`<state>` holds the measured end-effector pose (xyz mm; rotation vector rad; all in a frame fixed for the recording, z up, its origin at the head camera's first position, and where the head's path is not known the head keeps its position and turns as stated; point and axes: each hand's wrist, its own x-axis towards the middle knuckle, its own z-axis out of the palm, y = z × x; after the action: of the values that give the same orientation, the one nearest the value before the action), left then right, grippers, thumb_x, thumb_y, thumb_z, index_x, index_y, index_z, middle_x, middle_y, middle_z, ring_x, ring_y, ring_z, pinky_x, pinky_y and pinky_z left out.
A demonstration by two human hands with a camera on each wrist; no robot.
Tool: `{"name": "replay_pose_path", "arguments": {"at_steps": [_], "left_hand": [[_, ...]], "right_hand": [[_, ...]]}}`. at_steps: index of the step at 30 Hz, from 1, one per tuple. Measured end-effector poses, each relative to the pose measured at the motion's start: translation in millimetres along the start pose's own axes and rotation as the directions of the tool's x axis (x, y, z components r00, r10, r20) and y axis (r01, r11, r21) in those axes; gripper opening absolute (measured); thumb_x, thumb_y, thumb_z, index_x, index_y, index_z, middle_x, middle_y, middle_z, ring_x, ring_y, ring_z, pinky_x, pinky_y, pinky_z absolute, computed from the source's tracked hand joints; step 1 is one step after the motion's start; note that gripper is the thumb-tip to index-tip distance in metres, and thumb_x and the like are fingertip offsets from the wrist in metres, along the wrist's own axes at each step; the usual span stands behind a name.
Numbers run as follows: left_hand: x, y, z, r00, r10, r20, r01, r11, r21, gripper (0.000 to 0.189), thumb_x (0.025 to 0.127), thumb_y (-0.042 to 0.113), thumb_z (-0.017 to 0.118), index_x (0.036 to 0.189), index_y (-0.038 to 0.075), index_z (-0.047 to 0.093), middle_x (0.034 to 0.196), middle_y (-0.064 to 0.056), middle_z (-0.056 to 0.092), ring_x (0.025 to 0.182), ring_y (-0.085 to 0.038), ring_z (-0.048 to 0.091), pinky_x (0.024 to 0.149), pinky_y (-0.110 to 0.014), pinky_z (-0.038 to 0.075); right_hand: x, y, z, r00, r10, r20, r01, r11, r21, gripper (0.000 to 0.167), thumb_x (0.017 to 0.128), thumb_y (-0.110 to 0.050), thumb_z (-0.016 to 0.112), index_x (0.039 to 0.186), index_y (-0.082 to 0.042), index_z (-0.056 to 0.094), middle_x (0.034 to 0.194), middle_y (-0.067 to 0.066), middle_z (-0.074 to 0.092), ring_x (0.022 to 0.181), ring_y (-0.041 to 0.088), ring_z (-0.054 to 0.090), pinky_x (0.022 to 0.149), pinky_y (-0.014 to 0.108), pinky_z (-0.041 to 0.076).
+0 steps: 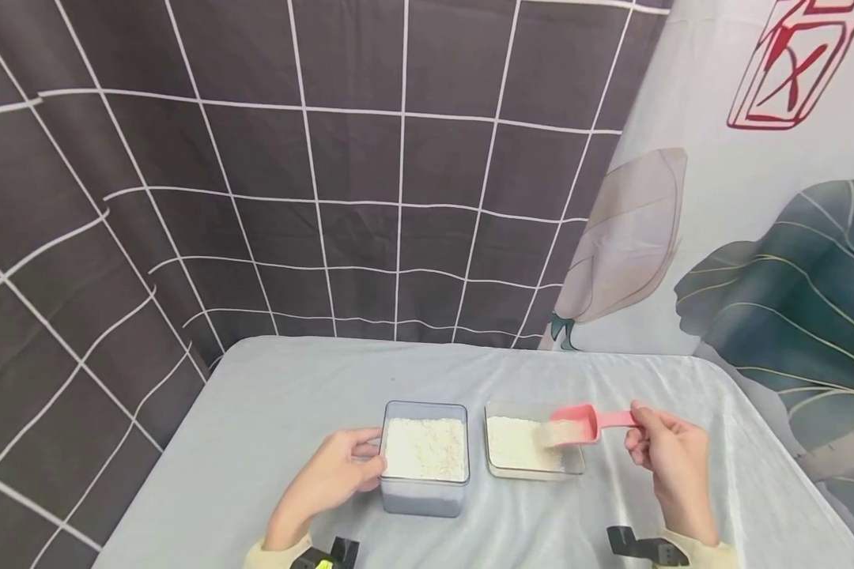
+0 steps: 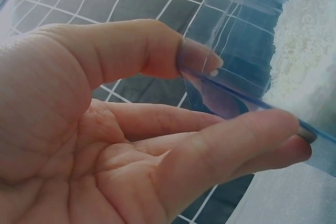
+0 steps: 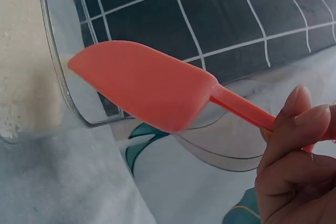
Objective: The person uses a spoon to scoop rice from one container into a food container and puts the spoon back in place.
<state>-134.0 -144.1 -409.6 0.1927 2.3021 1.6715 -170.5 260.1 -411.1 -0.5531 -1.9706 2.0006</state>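
Right hand (image 1: 672, 458): fingers pinch handle of pink scoop (image 1: 589, 424), rice (image 1: 557, 434) blurred at its lip over clear container (image 1: 534, 473). Left hand (image 1: 334, 472): fingers grasp side of blue-tinted bin (image 1: 425, 499).

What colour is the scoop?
The scoop is coral pink, showing best in the right wrist view.

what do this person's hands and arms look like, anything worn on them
The left hand and right hand are ungloved. Cream sleeves cover the forearms' visible ends. Each wrist carries a black device; the left one shows a yellow-green patch.
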Motion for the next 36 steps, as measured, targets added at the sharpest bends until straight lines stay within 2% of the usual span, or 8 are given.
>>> {"name": "replay_pose_path", "arguments": {"at_steps": [4, 9, 13, 16, 20, 22, 27, 36], "left_hand": [[0.0, -0.1, -0.1, 1.000, 0.003, -0.006, -0.003, 1.000, 0.009, 0.058, 0.081, 0.009, 0.056, 0.130, -0.016, 0.038, 0.110, -0.028, 0.060, 0.080, -0.023, 0.066, 0.070, -0.034, 0.058], [-0.9, -2.1, 1.0, 1.000, 0.009, -0.011, -0.009, 1.000, 0.006, 0.058, 0.080, 0.008, 0.057, 0.129, -0.016, 0.038, 0.109, -0.027, 0.060, 0.080, -0.023, 0.066, 0.069, -0.032, 0.058], [-1.7, -3.2, 2.3, 1.000, 0.017, -0.002, -0.017, 1.000, -0.013, 0.057, 0.081, 0.007, 0.056, 0.129, -0.017, 0.038, 0.108, -0.027, 0.061, 0.083, -0.024, 0.066, 0.070, -0.032, 0.058], [-1.8, -3.4, 3.1, 1.000, 0.017, 0.001, -0.017, 1.000, -0.016, 0.057, 0.081, 0.007, 0.056, 0.130, -0.017, 0.038, 0.108, -0.026, 0.061, 0.083, -0.023, 0.066, 0.069, -0.031, 0.058], [-0.7, -2.7, 2.9, 1.000, 0.014, -0.003, -0.014, 1.000, -0.007, 0.057, 0.081, 0.009, 0.057, 0.130, -0.015, 0.039, 0.110, -0.027, 0.060, 0.081, -0.022, 0.066, 0.069, -0.031, 0.058], [-0.6, -2.1, 2.5, 1.000, 0.012, -0.004, -0.012, 1.000, -0.002, 0.057, 0.081, 0.009, 0.057, 0.129, -0.015, 0.039, 0.110, -0.028, 0.060, 0.080, -0.023, 0.066, 0.069, -0.031, 0.058], [-1.0, -1.0, 2.7, 1.000, 0.013, 0.005, -0.013, 1.000, -0.004, 0.057, 0.081, 0.009, 0.056, 0.129, -0.016, 0.039, 0.111, -0.029, 0.059, 0.082, -0.024, 0.066, 0.070, -0.032, 0.058], [-0.4, -0.6, 2.2, 1.000, 0.017, 0.000, -0.017, 1.000, -0.005, 0.058, 0.081, 0.008, 0.056, 0.129, -0.017, 0.038, 0.109, -0.028, 0.060, 0.083, -0.025, 0.066, 0.070, -0.033, 0.058]], "right_hand": [[-2.4, -3.5, 2.0, 0.999, -0.030, -0.018, 0.029, 0.998, -0.058, 0.025, 0.087, -0.020, 0.061, 0.066, -0.008, 0.066, 0.043, 0.002, 0.052, 0.033, 0.010, 0.044, 0.030, 0.019, 0.040], [-6.9, -9.8, 3.2, 0.996, -0.070, -0.049, 0.069, 0.997, -0.026, 0.023, 0.086, -0.020, 0.063, 0.066, -0.008, 0.067, 0.043, 0.003, 0.052, 0.032, 0.010, 0.043, 0.029, 0.019, 0.039], [-13.5, -14.6, 4.9, 0.995, -0.077, -0.067, 0.079, 0.996, 0.036, 0.024, 0.084, -0.021, 0.065, 0.066, -0.005, 0.067, 0.043, 0.004, 0.052, 0.031, 0.011, 0.043, 0.028, 0.018, 0.038], [-19.7, -17.1, 10.0, 0.995, -0.088, -0.054, 0.095, 0.985, 0.141, 0.021, 0.084, -0.016, 0.065, 0.067, -0.003, 0.068, 0.042, 0.005, 0.052, 0.030, 0.011, 0.043, 0.026, 0.018, 0.037], [-27.8, -20.4, 20.5, 0.992, -0.122, 0.014, 0.113, 0.954, 0.279, 0.018, 0.085, -0.008, 0.062, 0.070, -0.004, 0.071, 0.042, 0.004, 0.053, 0.031, 0.009, 0.045, 0.025, 0.016, 0.036], [-31.4, -22.0, 26.0, 0.991, -0.124, 0.048, 0.103, 0.945, 0.309, 0.019, 0.086, -0.007, 0.061, 0.071, -0.006, 0.072, 0.042, 0.004, 0.054, 0.031, 0.008, 0.046, 0.025, 0.015, 0.035], [-39.7, -24.6, 35.9, 0.989, -0.102, 0.110, 0.061, 0.945, 0.322, 0.023, 0.087, -0.009, 0.059, 0.067, -0.003, 0.068, 0.042, 0.003, 0.052, 0.030, 0.008, 0.044, 0.024, 0.014, 0.032], [-54.8, -24.1, 54.0, 0.966, -0.111, 0.234, 0.024, 0.937, 0.349, 0.030, 0.090, -0.011, 0.056, 0.063, -0.001, 0.064, 0.041, 0.001, 0.051, 0.030, 0.006, 0.041, 0.025, 0.011, 0.030]]}}
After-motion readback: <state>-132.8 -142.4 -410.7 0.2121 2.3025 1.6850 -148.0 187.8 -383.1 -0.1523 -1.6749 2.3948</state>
